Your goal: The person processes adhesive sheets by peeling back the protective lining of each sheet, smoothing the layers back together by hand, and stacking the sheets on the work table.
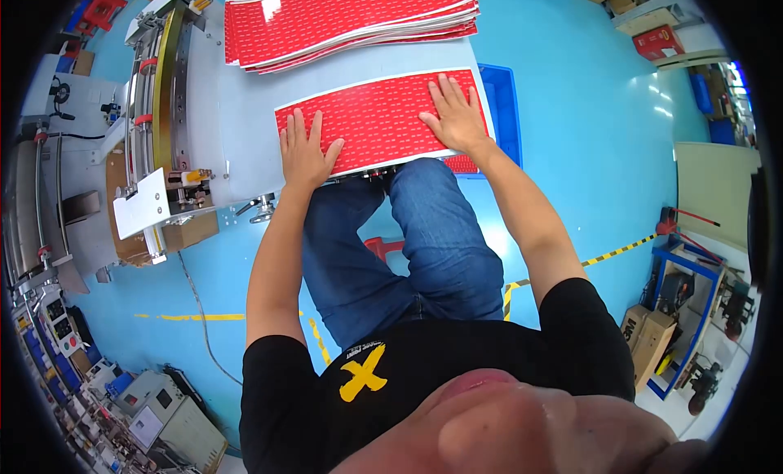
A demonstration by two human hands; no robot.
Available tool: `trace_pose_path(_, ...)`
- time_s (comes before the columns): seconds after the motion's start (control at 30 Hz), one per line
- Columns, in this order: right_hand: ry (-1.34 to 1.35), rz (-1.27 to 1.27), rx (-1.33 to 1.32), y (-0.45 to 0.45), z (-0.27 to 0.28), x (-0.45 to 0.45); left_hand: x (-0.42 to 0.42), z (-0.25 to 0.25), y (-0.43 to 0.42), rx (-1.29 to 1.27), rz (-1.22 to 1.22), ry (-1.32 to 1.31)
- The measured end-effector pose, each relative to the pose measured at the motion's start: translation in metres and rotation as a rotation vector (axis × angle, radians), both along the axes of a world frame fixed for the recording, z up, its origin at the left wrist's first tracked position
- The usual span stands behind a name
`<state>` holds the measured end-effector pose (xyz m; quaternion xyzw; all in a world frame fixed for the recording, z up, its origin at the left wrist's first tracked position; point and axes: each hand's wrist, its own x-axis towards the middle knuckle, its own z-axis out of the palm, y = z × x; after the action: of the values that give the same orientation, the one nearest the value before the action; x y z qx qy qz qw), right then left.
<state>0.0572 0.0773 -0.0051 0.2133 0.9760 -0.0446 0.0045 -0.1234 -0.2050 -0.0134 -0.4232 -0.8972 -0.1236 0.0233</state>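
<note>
A red printed sheet [379,131] with white edges and rows of small white lettering lies flat near the front of a grey work table [245,135]. My left hand [305,154] rests on its left end, fingers spread. Toward the right end, my right hand [454,119] presses flat on the same sheet with the fingers apart. Behind it, a thick stack of similar red sheets [347,21] sits at the far side of the table, its layers slightly uneven. Neither hand is wrapped around anything.
Left of the sheets stands a roller machine [163,90] with a gold bar. A blue bin [507,115] is beside the table's right edge. Below the table's front is a hand crank [261,207]. A cart with a blue frame [681,311] and cardboard boxes [648,339] stand at right.
</note>
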Motion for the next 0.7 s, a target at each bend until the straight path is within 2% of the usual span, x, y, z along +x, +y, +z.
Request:
trace_pose_path(0.33,-0.049,-0.166,-0.022,0.012,0.003,0.02,-0.002,0.001,-0.01,-0.064,0.146,-0.004)
trace_pose_path(0.57,0.199,-0.206,0.055,0.012,-0.011,0.031,-0.002,0.007,-0.014,-0.114,0.241,-0.027)
trace_pose_path(0.67,0.192,-0.201,0.074,0.013,-0.015,0.032,-0.004,0.011,-0.014,-0.156,0.248,-0.055)
trace_pose_path(0.7,0.194,-0.211,0.067,0.012,-0.014,0.031,-0.01,0.007,-0.014,-0.101,0.244,-0.006)
